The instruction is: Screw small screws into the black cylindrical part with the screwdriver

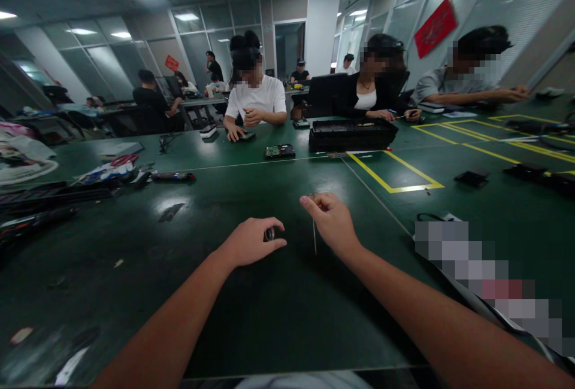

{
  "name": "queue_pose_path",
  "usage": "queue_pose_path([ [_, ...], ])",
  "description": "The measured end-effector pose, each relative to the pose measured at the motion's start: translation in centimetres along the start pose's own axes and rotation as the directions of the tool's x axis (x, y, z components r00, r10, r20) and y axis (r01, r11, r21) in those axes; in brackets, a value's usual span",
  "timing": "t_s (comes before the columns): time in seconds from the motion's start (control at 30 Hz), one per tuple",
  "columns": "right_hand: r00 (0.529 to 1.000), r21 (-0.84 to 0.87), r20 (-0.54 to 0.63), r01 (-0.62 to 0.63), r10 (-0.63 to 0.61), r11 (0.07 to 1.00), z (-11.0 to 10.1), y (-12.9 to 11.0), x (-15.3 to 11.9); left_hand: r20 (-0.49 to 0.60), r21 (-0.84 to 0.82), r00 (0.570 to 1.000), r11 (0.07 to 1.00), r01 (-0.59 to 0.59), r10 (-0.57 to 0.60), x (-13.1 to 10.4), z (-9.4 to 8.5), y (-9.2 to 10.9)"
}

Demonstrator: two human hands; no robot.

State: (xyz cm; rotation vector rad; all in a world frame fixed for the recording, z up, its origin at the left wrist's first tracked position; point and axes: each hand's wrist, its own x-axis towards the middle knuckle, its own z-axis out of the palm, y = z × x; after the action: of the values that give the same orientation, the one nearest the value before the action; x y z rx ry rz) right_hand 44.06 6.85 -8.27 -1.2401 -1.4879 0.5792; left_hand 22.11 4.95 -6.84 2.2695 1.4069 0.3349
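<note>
My left hand (254, 242) is held over the green table with its thumb and index finger apart. A small round metal ring (269, 234) shows in the curl of its fingers; what it belongs to is hidden. To its right, my right hand (330, 218) is closed, thumb against the fingers. From it a thin metal rod (315, 239) points down toward the table. Its upper end is hidden in the fingers. A gap separates the two hands.
Across the green table (251, 191), a person in a white shirt handles a dark flat part, near a circuit board (279, 151) and a black tray (353, 134). Tools and a dark cylindrical tool (173, 176) lie left. A pixelated bag-like item (476, 275) lies right.
</note>
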Motion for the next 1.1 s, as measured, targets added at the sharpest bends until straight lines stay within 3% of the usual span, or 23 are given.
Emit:
queue_pose_path([
  [0.13, 0.999, -0.024, 0.027, -0.032, 0.033, 0.999, 0.3, 0.5, 0.1, 0.131, 0.137, 0.991, 0.99, -0.027, 0.009, 0.0, 0.1, 0.3],
  [0.27, 0.997, -0.015, 0.051, -0.065, 0.066, 0.998, 0.6, 0.9, 0.1, 0.106, 0.146, 0.993, 0.987, -0.07, 0.054, 0.0, 0.4, 0.2],
  [0.37, 0.987, 0.004, 0.111, -0.121, 0.12, 0.993, 0.7, 1.0, 0.1, 0.03, 0.039, 0.999, 0.999, -0.03, 0.028, 0.2, 0.5, -0.3],
  [0.47, 0.963, 0.006, 0.179, -0.205, 0.2, 0.979, 0.8, 1.1, 0.1, -0.044, -0.199, 0.995, 0.977, 0.082, -0.092, 0.5, 0.3, -1.0],
  [0.57, 0.944, -0.097, 0.213, -0.235, 0.251, 0.967, 0.8, 1.4, 0.1, -0.101, -0.424, 0.972, 0.893, 0.151, -0.212, 0.8, -0.2, -1.6],
  [0.67, 0.941, -0.295, 0.258, -0.137, 0.217, 0.945, 1.0, 1.9, 0.2, -0.17, -0.602, 0.935, 0.784, 0.152, -0.312, 0.9, -0.9, -2.1],
  [0.8, 0.93, -0.459, 0.314, -0.028, 0.192, 0.888, 1.2, 2.4, 0.4, -0.187, -0.844, 0.872, 0.529, 0.093, -0.453, 0.8, -1.9, -3.0],
  [0.9, 0.925, -0.488, 0.315, -0.035, 0.214, 0.872, 1.4, 2.4, 0.5, -0.2, -0.924, 0.852, 0.384, 0.0, -0.483, 0.2, -2.9, -3.7],
  [1.1, 0.929, -0.465, 0.297, -0.061, 0.221, 0.883, 1.5, 2.5, 0.5, -0.193, -0.976, 0.788, 0.2, -0.09, -0.585, -2.2, -5.9, -4.8],
])
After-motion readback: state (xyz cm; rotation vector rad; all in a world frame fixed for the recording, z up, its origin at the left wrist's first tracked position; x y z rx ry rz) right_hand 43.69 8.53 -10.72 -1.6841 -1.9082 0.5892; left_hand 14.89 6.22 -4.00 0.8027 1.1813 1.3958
